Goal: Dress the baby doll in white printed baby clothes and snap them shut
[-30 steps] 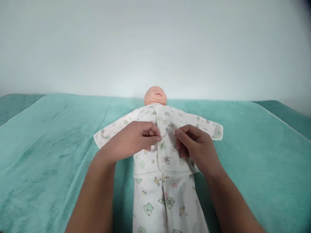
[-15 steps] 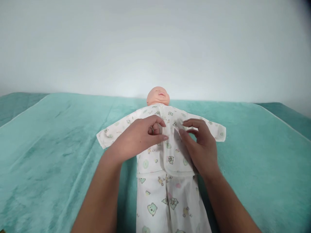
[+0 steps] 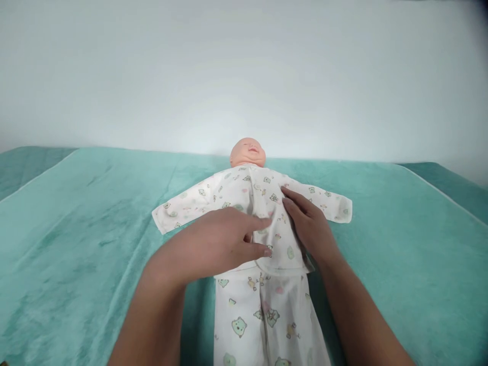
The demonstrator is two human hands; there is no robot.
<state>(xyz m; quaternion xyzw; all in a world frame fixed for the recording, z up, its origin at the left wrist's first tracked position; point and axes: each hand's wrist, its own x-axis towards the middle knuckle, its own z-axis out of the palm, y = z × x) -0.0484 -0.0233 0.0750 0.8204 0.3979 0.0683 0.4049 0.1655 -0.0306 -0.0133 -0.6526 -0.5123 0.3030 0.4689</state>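
A baby doll point(image 3: 247, 151) lies on its back, head away from me, its sleeves spread to both sides. It wears a white baby jacket point(image 3: 280, 239) with small bear prints and matching trousers point(image 3: 244, 315). Over the jacket's front edge is my left hand point(image 3: 224, 241), thumb and forefinger apart and no cloth visibly gripped. My right hand point(image 3: 310, 223) rests against the right side of the jacket's chest, its fingers stretched out along the cloth. The doll's own hands do not show at the cuffs.
A turquoise plush blanket point(image 3: 84, 244) spreads under the doll and out to both sides, with creases on the left. Behind the doll's head rises a pale wall point(image 3: 244, 71).
My left hand has moved down the jacket front, its fingers straighter. My right hand has let go of the raised jacket edge and flattened onto the chest's right side.
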